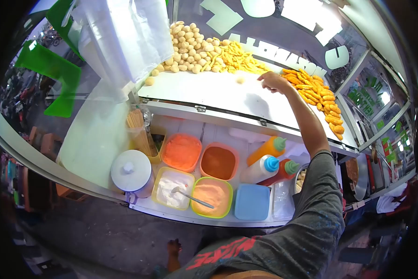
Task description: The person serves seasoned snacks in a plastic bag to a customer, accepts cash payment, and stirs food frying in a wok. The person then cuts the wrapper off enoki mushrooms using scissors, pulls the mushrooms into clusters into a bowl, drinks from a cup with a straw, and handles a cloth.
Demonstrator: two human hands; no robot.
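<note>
My right hand (273,83) reaches over the white tray surface (204,90). Its fingers are loosely bent and apart, with nothing visible in them. Just left of the fingertips is a blurred, pale round ball (240,80), apart from the hand. Right beside the hand lies a row of orange-brown elongated fried pieces (311,88). Behind the ball are yellow fried strips (241,58), and round tan balls (188,46) are heaped farther left. My left hand does not show.
Below the tray sit tubs of orange powder (181,152), brown sauce (218,161), white powder (172,187) and peach powder with a spoon (210,197). Squeeze bottles (264,168), a blue-lidded box (251,202), skewers (137,123) and a white-lidded jar (131,170) stand nearby. Plastic bags (120,42) hang left.
</note>
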